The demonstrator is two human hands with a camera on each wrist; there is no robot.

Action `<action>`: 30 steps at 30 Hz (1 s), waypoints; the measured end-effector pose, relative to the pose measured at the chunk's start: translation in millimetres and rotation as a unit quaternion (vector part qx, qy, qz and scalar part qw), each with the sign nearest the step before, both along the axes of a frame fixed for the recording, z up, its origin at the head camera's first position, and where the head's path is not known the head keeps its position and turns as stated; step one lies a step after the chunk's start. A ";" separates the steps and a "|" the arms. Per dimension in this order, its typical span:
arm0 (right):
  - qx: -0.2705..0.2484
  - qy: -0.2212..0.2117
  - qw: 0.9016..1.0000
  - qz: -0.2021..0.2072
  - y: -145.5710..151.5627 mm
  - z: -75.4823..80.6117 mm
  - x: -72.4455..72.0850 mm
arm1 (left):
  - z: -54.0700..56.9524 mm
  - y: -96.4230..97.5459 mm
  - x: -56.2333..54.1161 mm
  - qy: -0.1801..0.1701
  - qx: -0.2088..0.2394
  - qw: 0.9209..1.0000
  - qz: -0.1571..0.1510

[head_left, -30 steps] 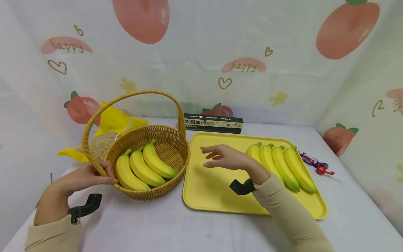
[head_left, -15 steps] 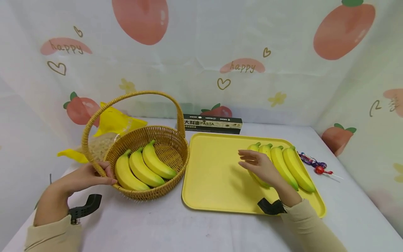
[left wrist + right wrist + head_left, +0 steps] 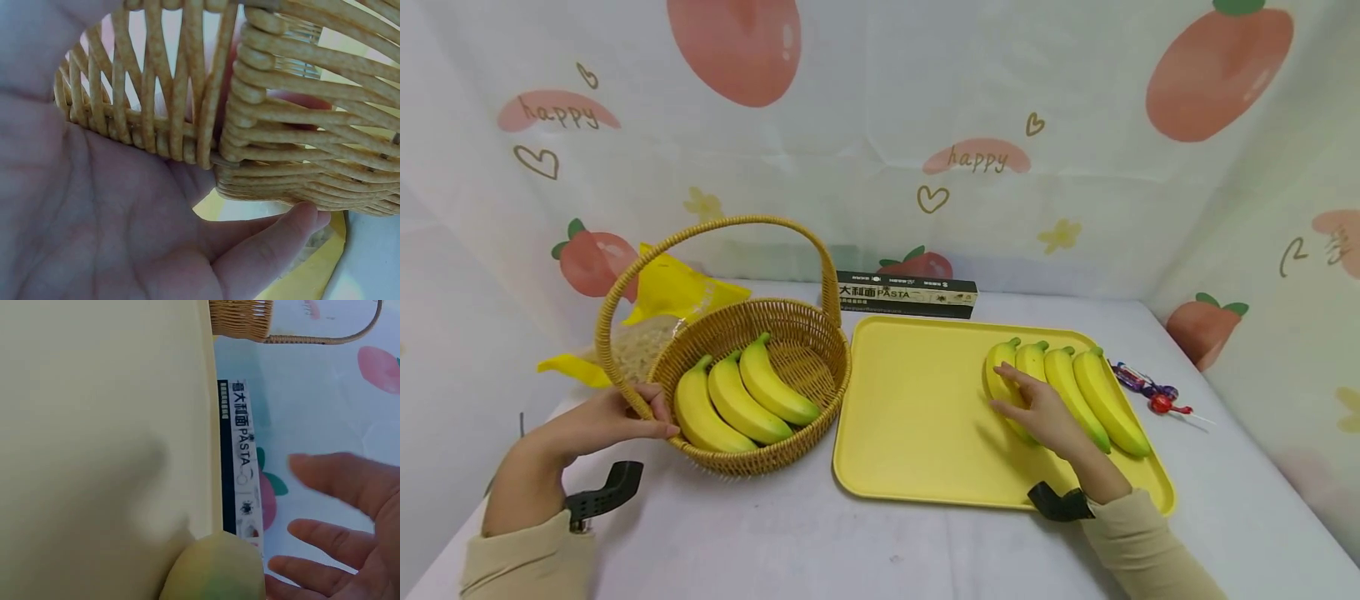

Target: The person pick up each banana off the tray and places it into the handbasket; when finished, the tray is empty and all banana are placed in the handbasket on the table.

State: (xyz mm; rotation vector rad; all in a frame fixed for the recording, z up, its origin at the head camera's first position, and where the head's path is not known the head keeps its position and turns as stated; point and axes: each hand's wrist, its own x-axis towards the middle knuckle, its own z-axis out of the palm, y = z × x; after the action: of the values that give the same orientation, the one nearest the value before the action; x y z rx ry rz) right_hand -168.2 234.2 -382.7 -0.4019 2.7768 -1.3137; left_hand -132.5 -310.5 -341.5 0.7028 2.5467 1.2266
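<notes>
Head view: bananas' (image 3: 1071, 392) long axes slant, stems (image 3: 1097, 352) away, right grip (image 3: 1047, 410) apart, left grip (image 3: 604, 423) clamping basket (image 3: 811, 367).

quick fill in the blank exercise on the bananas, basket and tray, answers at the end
The number of bananas in the basket is ____.
The tray is coloured ____.
The hand above the tray is the person's ____ hand.
In large Latin letters, the box behind the tray reads ____.

Missing words: three; yellow; right; PASTA.
</notes>
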 end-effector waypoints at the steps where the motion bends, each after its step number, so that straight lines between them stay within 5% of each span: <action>1: 0.006 0.002 1.000 0.003 0.0 -0.7 0.0 | 0.1 0.3 0.0 0.000 0.000 1.000 0.000; 15: -0.020 -0.023 0.998 0.060 1.5 -11.0 -2.6 | -0.2 -3.4 0.6 -0.020 -0.014 1.000 0.013; 30: 0.035 -0.044 0.997 0.046 -8.2 -17.7 -10.4 | 0.9 -0.7 0.7 -0.007 -0.004 1.000 0.003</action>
State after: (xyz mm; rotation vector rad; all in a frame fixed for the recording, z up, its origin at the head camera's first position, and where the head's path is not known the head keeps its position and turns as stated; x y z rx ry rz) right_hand -178.5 225.9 -400.4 -0.4507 2.6892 -1.1817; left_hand -131.8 -311.2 -340.6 0.6828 2.5435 1.2172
